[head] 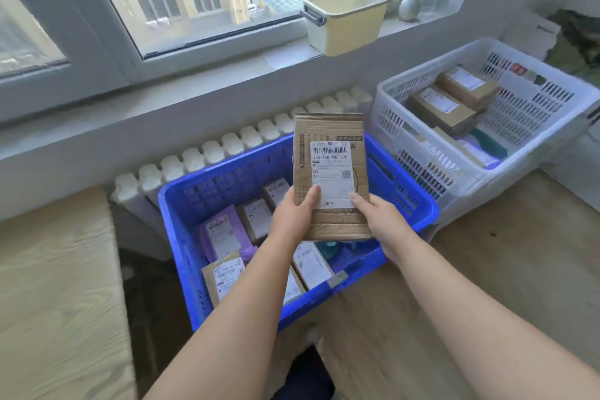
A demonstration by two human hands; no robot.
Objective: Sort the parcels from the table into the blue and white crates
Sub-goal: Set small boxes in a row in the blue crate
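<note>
Running along the wall under the window, a white radiator stands behind a blue crate and a white crate. The white one sits to the right and farther back, beside the wooden table. A cream tub and a small vase stand on the windowsill. The blue crate holds several labelled packets, among them a purple mailer. Brown boxes lie stacked in the white crate. Both forearms and the held parcel hide part of the blue crate's inside. The parcel is a flat brown cardboard piece, creased and worn at its edges, with a white label carrying a barcode, printed numbers and a small square code. It is held upright in the air above the blue crate, label toward the camera. The left hand grips its lower left edge and the right hand its lower right edge. Each thumb presses on the front near the label's bottom corners, while the remaining fingers curl behind the cardboard, out of sight.
</note>
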